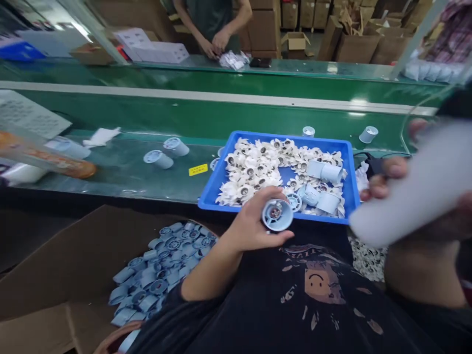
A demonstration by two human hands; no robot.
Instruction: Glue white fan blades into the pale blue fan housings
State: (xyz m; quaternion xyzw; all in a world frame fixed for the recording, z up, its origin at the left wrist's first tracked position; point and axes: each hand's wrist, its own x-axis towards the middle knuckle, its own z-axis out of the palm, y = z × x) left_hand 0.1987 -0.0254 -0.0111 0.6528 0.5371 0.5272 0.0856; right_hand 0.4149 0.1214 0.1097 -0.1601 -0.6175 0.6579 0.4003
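Pale-blue plastic cup [277, 215], round, mouth-up, sits gripped in the left hand [254, 223] by a shallow blue plastic tray [220, 169]; the right hand [396, 168] clasps a blurred, whitish elongated object [416, 191]. Mid-assembly, I'd guess; the next move calls for holding the cup steady.

The left forearm [208, 270] slants up toward one o'clock, and I see the left hand [254, 221] curled in a grip, thumb [277, 239] at the bottom, index finger [272, 192] on top. At three o'clock the right hand [379, 182] grips too, partly hidden, its bent fingers [395, 168] showing.
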